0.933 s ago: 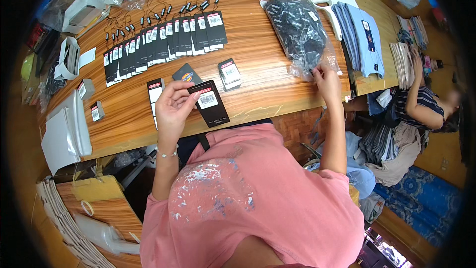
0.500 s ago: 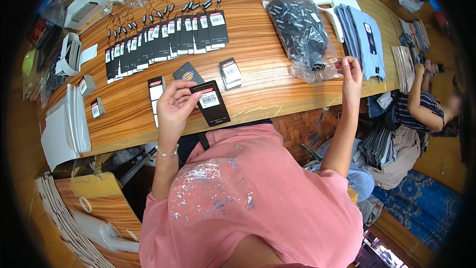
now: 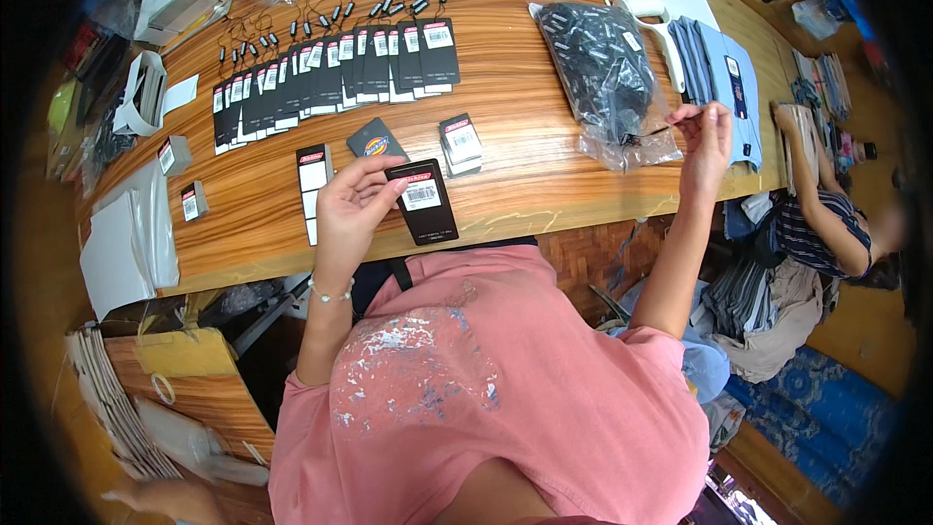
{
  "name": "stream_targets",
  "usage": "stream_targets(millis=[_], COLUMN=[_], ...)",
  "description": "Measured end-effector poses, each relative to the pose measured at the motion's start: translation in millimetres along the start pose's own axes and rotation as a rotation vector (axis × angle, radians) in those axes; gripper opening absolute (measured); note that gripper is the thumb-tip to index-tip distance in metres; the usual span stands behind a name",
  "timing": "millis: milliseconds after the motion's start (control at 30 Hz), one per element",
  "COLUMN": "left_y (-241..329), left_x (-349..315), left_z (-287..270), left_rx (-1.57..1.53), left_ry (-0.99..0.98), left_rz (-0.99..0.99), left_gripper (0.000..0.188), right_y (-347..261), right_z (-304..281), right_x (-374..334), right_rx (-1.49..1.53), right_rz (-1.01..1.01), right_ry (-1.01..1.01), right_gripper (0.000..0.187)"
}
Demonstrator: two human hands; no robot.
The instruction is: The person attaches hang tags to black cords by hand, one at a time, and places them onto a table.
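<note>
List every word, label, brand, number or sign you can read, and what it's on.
Wording isn't copied here, only placed:
Black tag in the left hand: red panel with pale lettering, barcode sticker, fine print.
Dark grey card: coloured emblem with lettering.
Row of black hang tags: red panels, white stickers; fine print unreadable.
Dark label on light-blue folded garment: too small to read.

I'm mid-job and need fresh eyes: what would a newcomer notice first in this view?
Probably the pink shirt, splotched white and blue, filling the lower middle. Next, the overlapping row of black tags at the upper left of the wood-grain table, and the clear bag of dark items at the upper right. Near the middle, the left hand holds a black tag.
</note>
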State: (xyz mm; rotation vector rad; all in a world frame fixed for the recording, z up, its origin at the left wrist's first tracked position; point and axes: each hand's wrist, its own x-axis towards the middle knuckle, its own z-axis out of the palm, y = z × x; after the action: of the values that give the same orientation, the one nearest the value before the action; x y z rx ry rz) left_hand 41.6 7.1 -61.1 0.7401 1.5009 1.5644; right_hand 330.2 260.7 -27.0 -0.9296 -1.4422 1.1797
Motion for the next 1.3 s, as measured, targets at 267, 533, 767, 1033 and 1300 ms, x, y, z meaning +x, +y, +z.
stream_targets(millis=[267,533,767,1033,1300], left_y=[8.9,33.4,51.1,42.8,46.3], left_x=[2.4,13.7,37.8,37.7,31.0], left_z=[1.6,13.8,37.7,31.6,21.3], left_rx=[-0.019,-0.056,0.003,-0.113,-0.05], left_ry=[-0.066,-0.24,-0.426,-0.453,-0.408], left_rz=[-0.014,-0.007,0.186,0.033,0.06], left_gripper=[0.02,0.019,0.023,0.022,0.018], right_y=[-38.1,-63.6,-55.5,-35.1,-29.5], right_z=[5.5,61.5,141.9,185.4,189.5], right_x=[24.3,30.6,-4.0,-16.4,-7.2], right_rx=[0.352,0.542,0.854,1.043,1.014], right_rz=[-0.078,0.024,0.296,0.446,0.386], right_ry=[-0.112,-0.37,-0.644,-0.565,-0.536], right_gripper=[0.015,0.015,0.013,0.008,0.014])
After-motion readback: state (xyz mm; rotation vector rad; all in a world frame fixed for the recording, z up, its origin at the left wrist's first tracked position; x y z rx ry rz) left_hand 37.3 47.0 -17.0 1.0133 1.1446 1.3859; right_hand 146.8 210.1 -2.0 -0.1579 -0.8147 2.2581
